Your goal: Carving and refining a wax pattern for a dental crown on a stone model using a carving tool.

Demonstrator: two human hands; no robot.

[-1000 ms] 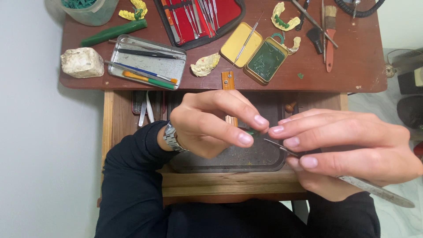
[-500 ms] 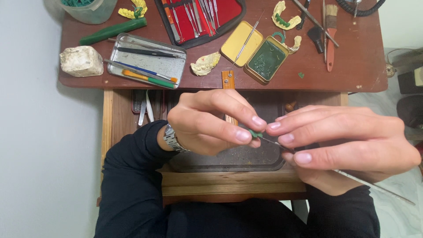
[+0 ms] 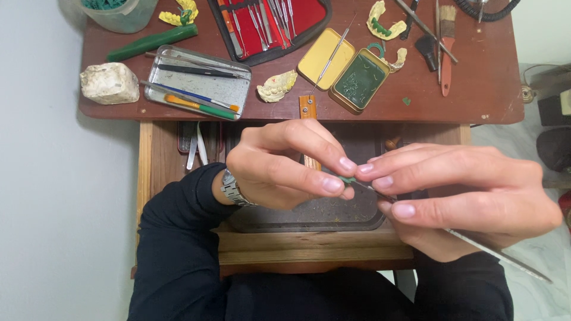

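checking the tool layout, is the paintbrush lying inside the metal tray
No, the paintbrush lies on the bare wooden table at the far right, well apart from the metal tray on the left.

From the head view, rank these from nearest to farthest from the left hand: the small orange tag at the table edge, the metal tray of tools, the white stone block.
Measured from the left hand:
1. Orange tag, just above the hand at the table's front edge.
2. Metal tray, up and to the left on the table.
3. White stone block, farthest, near the table's left edge.
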